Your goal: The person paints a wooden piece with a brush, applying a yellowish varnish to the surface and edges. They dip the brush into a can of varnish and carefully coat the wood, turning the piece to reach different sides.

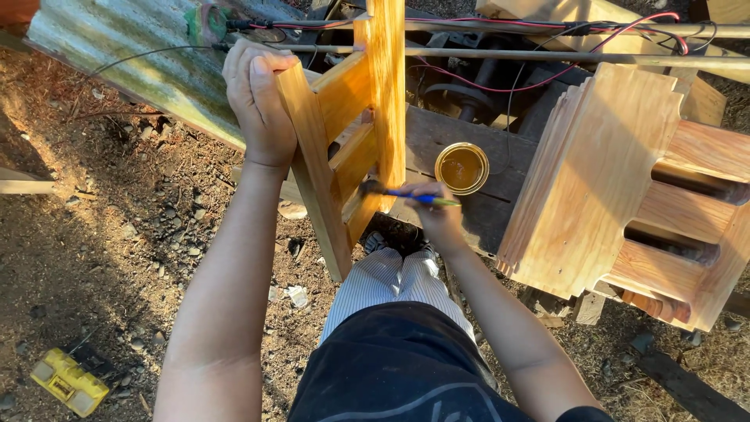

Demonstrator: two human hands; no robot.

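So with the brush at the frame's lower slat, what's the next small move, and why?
Probably a short stroke along that slat. The right hand holds the brush with its bristles at the frame, the left hand steadies the frame's top, and the open tin sits close by for a reload.

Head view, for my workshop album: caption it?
Left hand steadies a wooden frame; right hand brushes it.

Bare dirt ground [101, 258] strewn with small stones fills the left of the frame, a yellow tool case [69, 381] lying at lower left. At centre, a dark plank worktop [437, 141] carries an open tin of amber varnish [462, 167]
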